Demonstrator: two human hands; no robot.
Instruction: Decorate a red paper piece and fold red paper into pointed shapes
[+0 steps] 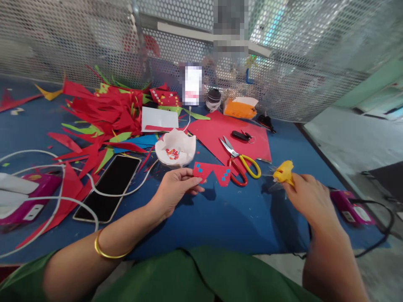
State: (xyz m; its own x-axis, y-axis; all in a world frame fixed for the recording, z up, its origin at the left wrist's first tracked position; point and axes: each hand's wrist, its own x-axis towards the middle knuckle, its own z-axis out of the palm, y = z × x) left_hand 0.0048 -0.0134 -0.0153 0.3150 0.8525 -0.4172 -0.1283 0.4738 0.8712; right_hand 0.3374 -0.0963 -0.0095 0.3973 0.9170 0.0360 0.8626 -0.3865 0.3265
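Note:
My left hand (179, 186) pinches the left end of a small red paper piece (209, 168) between thumb and fingers. The piece has a V-shaped notch in its lower edge and small blue squares near both ends. Over at the right, my right hand (307, 195) is wrapped round a yellow glue gun (284, 171), its nozzle pointing left. Scissors (237, 155) with one red and one yellow handle lie spread just right of the paper piece. Behind my left hand stands a white paper bowl (176, 147) with tiny red and orange bits inside.
A heap of red and green paper scraps (110, 109) covers the back left. A black-screened phone (110, 186) lies under a white cable (135, 195). Red sheet (204, 130), black key fob (241, 135), lit phone (192, 86) and orange packet (239, 109) are behind; a purple box (351, 207) is at right.

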